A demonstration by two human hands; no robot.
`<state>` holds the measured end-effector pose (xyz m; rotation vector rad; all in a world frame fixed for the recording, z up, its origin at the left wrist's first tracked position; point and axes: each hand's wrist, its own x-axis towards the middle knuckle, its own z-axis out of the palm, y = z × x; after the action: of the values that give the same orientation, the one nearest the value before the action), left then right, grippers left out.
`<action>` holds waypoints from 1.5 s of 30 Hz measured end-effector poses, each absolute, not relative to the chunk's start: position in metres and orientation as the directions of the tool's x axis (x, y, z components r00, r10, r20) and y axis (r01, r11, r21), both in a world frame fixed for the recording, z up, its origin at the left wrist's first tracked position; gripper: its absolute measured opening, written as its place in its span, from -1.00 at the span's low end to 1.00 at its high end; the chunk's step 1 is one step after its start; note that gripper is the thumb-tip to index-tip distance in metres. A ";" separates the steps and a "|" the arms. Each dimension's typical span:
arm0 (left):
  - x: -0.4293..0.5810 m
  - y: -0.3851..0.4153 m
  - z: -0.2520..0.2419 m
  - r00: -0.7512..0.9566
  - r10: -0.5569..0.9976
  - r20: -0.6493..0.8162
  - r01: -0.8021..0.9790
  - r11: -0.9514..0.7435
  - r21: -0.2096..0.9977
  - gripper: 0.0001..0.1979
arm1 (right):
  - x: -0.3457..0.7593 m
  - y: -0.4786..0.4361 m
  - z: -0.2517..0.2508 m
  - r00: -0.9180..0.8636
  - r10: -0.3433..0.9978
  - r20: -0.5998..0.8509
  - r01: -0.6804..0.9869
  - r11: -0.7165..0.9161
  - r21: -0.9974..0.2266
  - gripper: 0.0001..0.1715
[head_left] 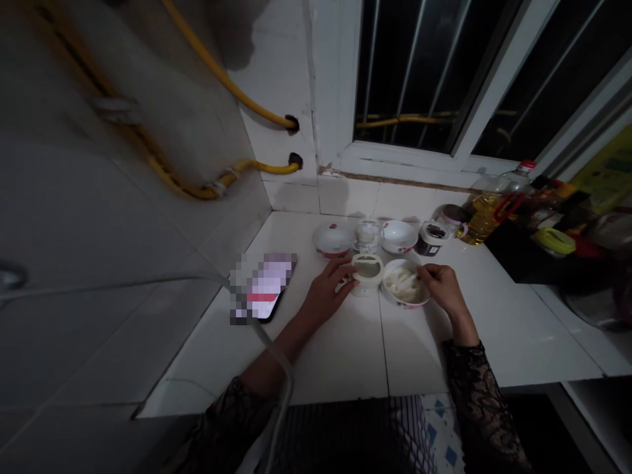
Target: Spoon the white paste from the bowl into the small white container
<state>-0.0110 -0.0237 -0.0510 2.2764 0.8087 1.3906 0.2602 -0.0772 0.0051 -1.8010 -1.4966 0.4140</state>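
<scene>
My left hand (pixel 328 286) rests against the side of a small white container with a round rim (pixel 366 287), its thumb and fingers curved about the near-left edge. Just right of it stands a white bowl (pixel 405 305) with pink marks outside and pale, whitish food (pixel 399 289) inside. Over that bowl's right rim, my right hand (pixel 442 286) pinches the end of a white spoon (pixel 409 282), whose other end lies in the food. Behind the container is a clear lidded jar (pixel 368 234), with a second bowl (pixel 332 240) and a third bowl (pixel 399 237) on either side.
A lit phone (pixel 271 283) lies on the white tiled counter (pixel 336 368), left of my arm. A dark-labelled jar (pixel 430 240), a mug (pixel 451 220) and an oil bottle (pixel 481 217) stand back right, by a black box (pixel 513 253). A cable (pixel 269 342) crosses my left forearm.
</scene>
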 end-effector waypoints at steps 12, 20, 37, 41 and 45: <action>-0.012 -0.025 -0.049 0.362 0.640 0.678 0.308 -0.768 0.561 -0.83 | 0.269 -0.072 0.005 0.443 0.891 0.100 0.453 -0.125 -0.883 -0.57; -0.012 -0.025 -0.047 0.356 0.629 0.690 0.301 -0.777 0.553 -0.83 | 0.269 -0.070 0.004 0.481 0.874 0.074 0.368 -0.125 -0.921 -0.59; -0.012 -0.023 -0.051 0.365 0.639 0.677 0.288 -0.769 0.570 -0.82 | 0.266 -0.070 0.008 0.542 0.838 0.055 0.288 -0.123 -0.950 -0.64; -0.012 -0.023 -0.051 0.365 0.635 0.681 0.283 -0.772 0.569 -0.83 | 0.265 -0.068 0.012 0.566 0.824 0.032 0.241 -0.128 -0.962 -0.65; -0.012 -0.024 -0.050 0.365 0.627 0.688 0.274 -0.778 0.565 -0.83 | 0.253 -0.066 0.017 0.606 0.791 0.087 0.201 -0.046 -0.979 -0.62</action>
<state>-0.0117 -0.0237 -0.0500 2.2774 0.7893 1.3813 0.2533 -0.0657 0.0167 -1.5806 -0.8524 0.5865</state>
